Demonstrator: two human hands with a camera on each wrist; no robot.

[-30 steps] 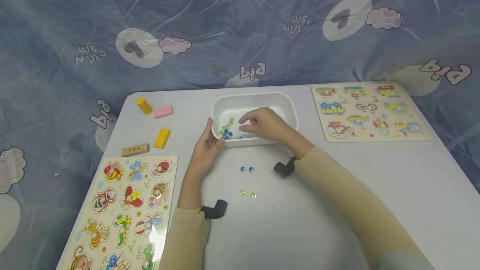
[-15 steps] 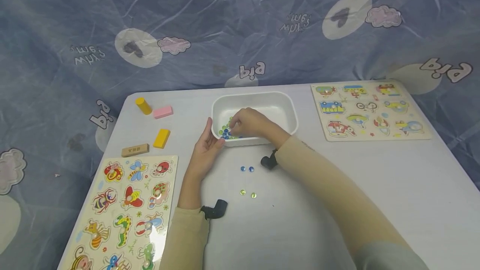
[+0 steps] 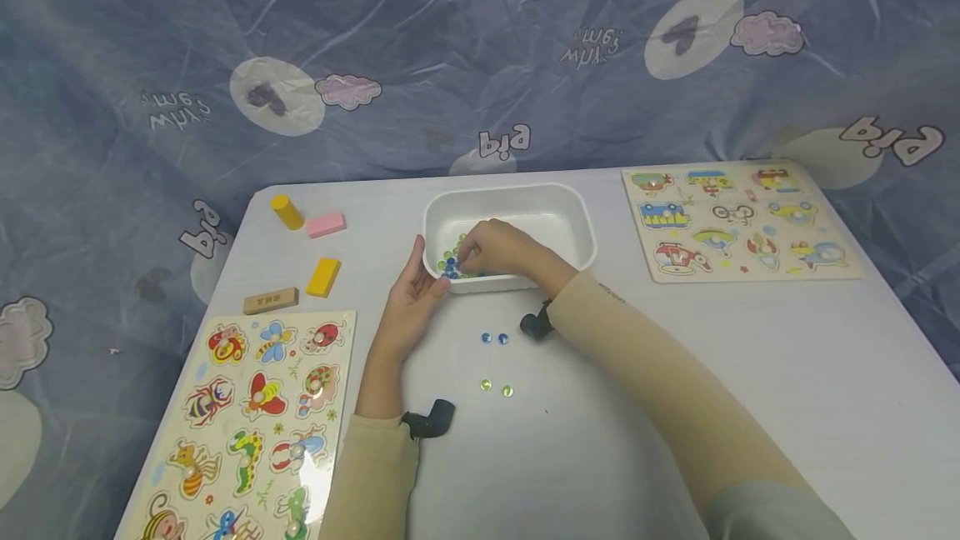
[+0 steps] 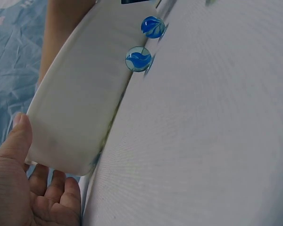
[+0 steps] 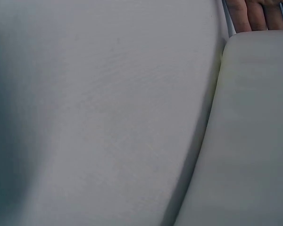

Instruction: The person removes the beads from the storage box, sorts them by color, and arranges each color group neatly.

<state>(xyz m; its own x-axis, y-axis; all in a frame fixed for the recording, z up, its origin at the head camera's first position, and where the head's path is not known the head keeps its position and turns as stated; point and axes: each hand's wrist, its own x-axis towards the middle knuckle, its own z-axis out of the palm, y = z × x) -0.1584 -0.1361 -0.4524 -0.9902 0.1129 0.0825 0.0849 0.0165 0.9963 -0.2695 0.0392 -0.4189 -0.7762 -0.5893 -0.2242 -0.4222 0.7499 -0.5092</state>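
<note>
A white plastic tub (image 3: 558,227) stands near the back of the table, with blue marbles (image 3: 450,265) and green marbles (image 3: 462,238) gathered in its front left corner. My left hand (image 3: 408,307) holds that corner; the left wrist view shows the thumb (image 4: 20,136) at the rim and the fingers against the end wall. My right hand (image 3: 498,247) reaches inside, fingers bent down among the marbles. Its fingertips are hidden, so I cannot tell whether they pinch a marble. In front of the tub lie two blue marbles (image 3: 494,338) and two green marbles (image 3: 497,388).
An insect puzzle board (image 3: 347,357) lies at the left and a vehicle puzzle board (image 3: 660,227) at the back right. Yellow cylinder (image 3: 287,212), pink block (image 3: 326,224), yellow block (image 3: 323,277) and wooden block (image 3: 271,300) sit at the back left. A patterned cloth (image 3: 420,40) hangs behind.
My right hand has moved left and down inside the tub, from above its middle to the marbles in the corner. The left hand and the tub have stayed in place.
</note>
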